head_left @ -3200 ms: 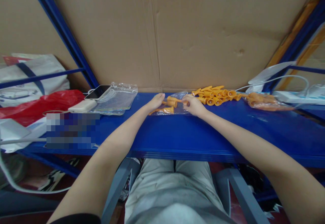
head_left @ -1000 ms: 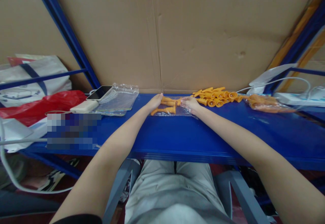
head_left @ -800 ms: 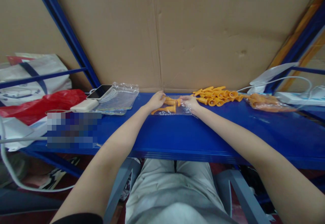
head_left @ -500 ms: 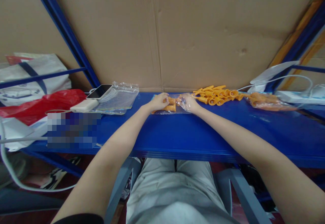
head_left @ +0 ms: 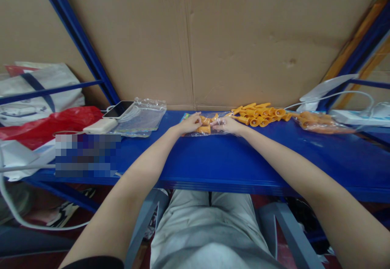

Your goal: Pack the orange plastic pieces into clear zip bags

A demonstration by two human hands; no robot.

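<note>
Several orange flared plastic pieces (head_left: 204,130) lie in a clear plastic bag (head_left: 218,131) on the blue metal shelf (head_left: 207,159). Left hand (head_left: 190,124) and right hand (head_left: 230,125) curl at its sides; whether either grips, I cannot tell. Rightward, a loose orange pile (head_left: 258,114) lies unbagged; beyond, a clear orange-filled bag (head_left: 321,122) looks done.

Blk sleeve hem (head_left: 93,262), L side; lt-grey top (head_left: 213,254), pale-grey trousers (head_left: 191,206).

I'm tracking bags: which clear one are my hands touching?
The middle bag, with your left hand and right hand on it; the filled bag far right and flat bags at left lie apart.
</note>
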